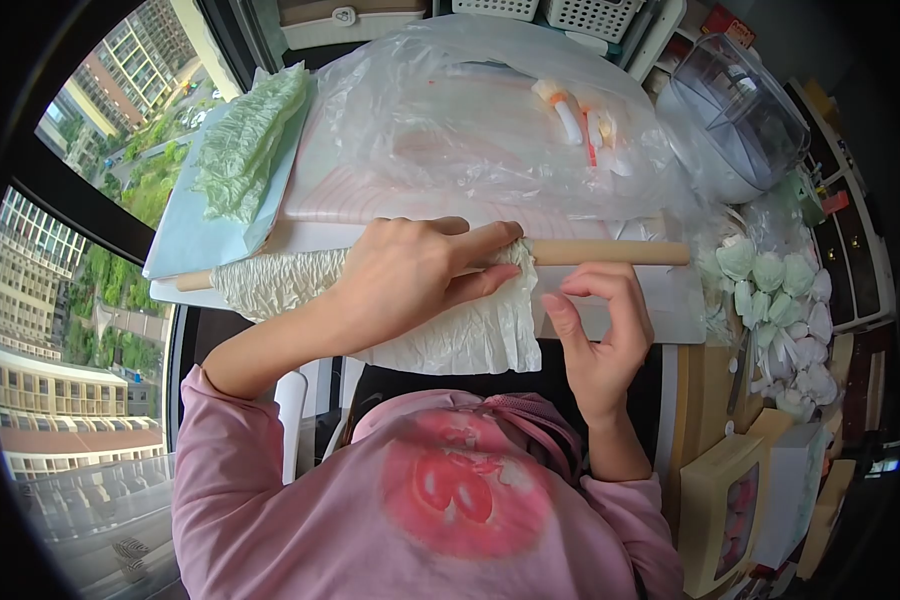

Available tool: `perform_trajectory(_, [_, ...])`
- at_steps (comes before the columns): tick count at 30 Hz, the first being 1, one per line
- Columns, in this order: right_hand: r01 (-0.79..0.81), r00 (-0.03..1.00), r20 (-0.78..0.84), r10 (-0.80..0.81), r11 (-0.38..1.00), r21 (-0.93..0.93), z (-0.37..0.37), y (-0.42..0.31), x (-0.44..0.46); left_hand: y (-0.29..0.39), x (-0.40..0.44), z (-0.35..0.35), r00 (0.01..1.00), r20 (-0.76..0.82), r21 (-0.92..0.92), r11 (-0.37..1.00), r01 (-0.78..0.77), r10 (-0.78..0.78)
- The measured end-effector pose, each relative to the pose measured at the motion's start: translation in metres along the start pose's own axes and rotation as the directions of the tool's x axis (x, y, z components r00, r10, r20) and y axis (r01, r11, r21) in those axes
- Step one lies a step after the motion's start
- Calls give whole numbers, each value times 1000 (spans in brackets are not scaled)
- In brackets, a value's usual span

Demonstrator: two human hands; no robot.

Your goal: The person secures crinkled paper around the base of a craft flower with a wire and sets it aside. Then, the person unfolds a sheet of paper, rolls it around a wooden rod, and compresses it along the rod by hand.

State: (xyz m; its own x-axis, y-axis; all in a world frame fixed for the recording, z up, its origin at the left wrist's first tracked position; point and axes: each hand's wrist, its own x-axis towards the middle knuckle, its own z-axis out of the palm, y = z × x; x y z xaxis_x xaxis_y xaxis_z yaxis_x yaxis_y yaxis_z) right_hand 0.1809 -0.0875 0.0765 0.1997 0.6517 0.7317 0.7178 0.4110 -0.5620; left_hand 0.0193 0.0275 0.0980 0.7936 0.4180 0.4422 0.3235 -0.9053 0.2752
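A long wooden rod [610, 252] lies crosswise at the table's near edge. Crinkled cream crepe paper [460, 335] is wrapped around its left and middle part. A loose flap of the paper hangs down toward my lap. My left hand [405, 270] lies over the wrapped rod, its thumb and fingers closed around paper and rod near the paper's right end. Just below the bare right part of the rod is my right hand [610, 335], its thumb and curved fingers apart with nothing between them. Part of the paper is hidden under my left hand.
Crinkled pale green paper [250, 145] lies on a light blue sheet [175, 235] at the left, beside the window. Clear plastic sheeting [400, 120] covers the table's back, with small white-and-orange items [575, 115]. Pale wrapped bundles [770, 275] and a box [715, 510] sit at right.
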Motion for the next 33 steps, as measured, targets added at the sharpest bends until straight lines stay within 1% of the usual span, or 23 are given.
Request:
perform_trajectory(2, [-15,999,-28,15,1000,-5,14,2,-7,-2,0,5,1000,-12,-7,1000,10,-10])
perform_trajectory(4, [-115,974,-187,131,989,92,27,6,-14,-1,2,6,999,-28,-10,1000,21,-21])
perform_trajectory(5, [-114,974,-187,130,989,94,32,6,-14,1,2,4,998,8,-56,997,56,-55])
perform_trajectory(6, [-181,952,-198,234,950,254,37,5,-16,3,3,3,995,48,-102,991,92,-87])
perform_trajectory(8, [-283,884,-170,436,787,548,43,4,-17,6,3,2,994,60,-120,988,96,-89])
perform_trajectory(9, [-283,883,-171,437,787,549,40,4,-18,7,3,1,993,68,-137,985,101,-92])
perform_trajectory(11, [-452,822,93,562,543,708,34,4,-21,7,4,-1,992,74,-133,985,110,-101])
perform_trajectory(12, [-453,822,95,562,543,707,35,4,-20,7,4,-1,990,82,-132,984,121,-111])
perform_trajectory(14, [-469,794,127,594,467,749,37,5,-19,7,3,2,992,70,-147,983,111,-102])
perform_trajectory(15, [-470,796,131,591,468,749,38,6,-18,6,2,2,994,58,-157,982,102,-94])
perform_trajectory(17, [-470,780,225,584,310,826,38,10,-18,5,3,2,994,60,-170,980,104,-95])
perform_trajectory(18, [-472,780,228,583,310,825,37,8,-15,5,3,3,994,65,-184,978,102,-91])
perform_trajectory(20, [-486,725,332,603,107,867,36,3,-6,7,3,1,993,74,-203,974,104,-91])
perform_trajectory(21, [-487,725,333,603,106,867,36,4,-7,8,4,0,993,85,-223,969,103,-86])
perform_trajectory(23, [-473,767,322,555,150,868,37,9,-13,10,5,-2,991,96,-226,968,109,-89])
perform_trajectory(24, [-474,767,324,554,149,868,38,10,-16,11,5,-3,990,107,-229,967,114,-92])
perform_trajectory(26, [-454,796,239,557,287,844,39,11,-21,12,6,-3,990,108,-239,964,116,-92])
perform_trajectory(27, [-453,795,238,558,287,844,38,11,-22,13,7,-3,990,108,-249,961,116,-92])
perform_trajectory(29, [-483,813,194,549,451,750,34,14,-23,15,8,-4,991,112,-237,966,103,-79])
perform_trajectory(30, [-483,812,193,550,451,751,31,13,-22,16,8,-4,991,116,-224,970,91,-66])
perform_trajectory(32, [-549,795,211,569,527,649,25,10,-17,14,8,-1,990,123,-214,972,96,-71])
perform_trajectory(33, [-548,795,208,570,528,649,25,10,-18,13,8,0,989,129,-202,974,101,-76])
